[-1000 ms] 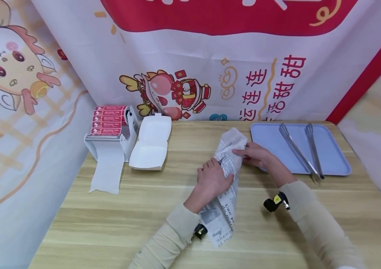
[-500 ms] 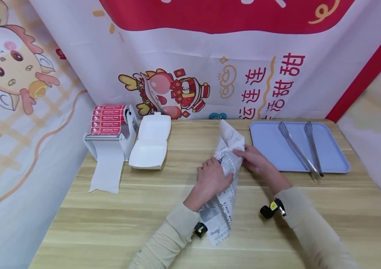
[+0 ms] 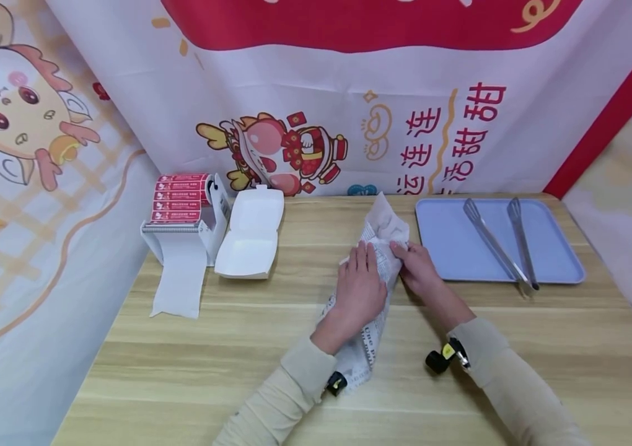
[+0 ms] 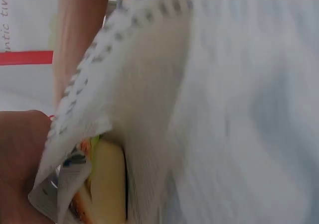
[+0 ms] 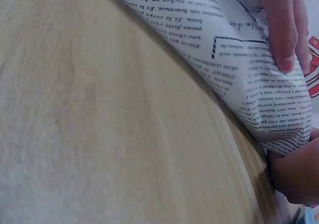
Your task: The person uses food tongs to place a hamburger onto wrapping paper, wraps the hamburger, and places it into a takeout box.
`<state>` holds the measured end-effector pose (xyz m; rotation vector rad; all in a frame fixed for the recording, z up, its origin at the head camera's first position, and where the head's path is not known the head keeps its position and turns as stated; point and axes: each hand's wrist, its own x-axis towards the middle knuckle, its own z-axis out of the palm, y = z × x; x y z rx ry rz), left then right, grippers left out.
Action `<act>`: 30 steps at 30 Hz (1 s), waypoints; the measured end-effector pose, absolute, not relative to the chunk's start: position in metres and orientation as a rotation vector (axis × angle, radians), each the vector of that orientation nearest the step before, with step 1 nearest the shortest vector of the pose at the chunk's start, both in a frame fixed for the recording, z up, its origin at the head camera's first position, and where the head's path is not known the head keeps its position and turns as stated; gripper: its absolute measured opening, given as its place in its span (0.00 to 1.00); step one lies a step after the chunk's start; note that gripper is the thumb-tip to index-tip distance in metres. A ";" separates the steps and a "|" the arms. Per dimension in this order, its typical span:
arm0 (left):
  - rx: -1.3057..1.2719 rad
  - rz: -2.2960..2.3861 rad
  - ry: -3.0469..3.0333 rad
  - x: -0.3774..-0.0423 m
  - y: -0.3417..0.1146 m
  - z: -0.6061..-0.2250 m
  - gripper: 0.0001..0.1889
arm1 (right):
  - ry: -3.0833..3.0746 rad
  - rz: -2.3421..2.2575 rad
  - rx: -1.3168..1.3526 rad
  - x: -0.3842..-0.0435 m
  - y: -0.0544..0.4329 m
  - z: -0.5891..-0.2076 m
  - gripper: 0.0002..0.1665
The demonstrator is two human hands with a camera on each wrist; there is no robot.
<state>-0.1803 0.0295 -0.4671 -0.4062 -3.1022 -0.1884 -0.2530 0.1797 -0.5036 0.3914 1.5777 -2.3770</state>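
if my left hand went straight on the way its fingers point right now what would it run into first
Your left hand would likely meet the far end of the newsprint paper first, then perhaps the printed banner; depth is unclear.

You are facing a pale wood-grain table [image 3: 210, 371]. At its back left a label dispenser [image 3: 212, 234] is sitting; an open white box [image 3: 249, 240] is lying just beside it. Mid-table, your newsprint wrap [image 3: 391, 274] is lying slantwise; back right, a blue tray [image 3: 445, 248] is resting.
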 end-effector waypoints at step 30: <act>-0.418 -0.319 -3.215 -0.184 0.026 -0.465 0.38 | 1.748 -2.195 -0.048 -0.266 0.200 -0.507 0.26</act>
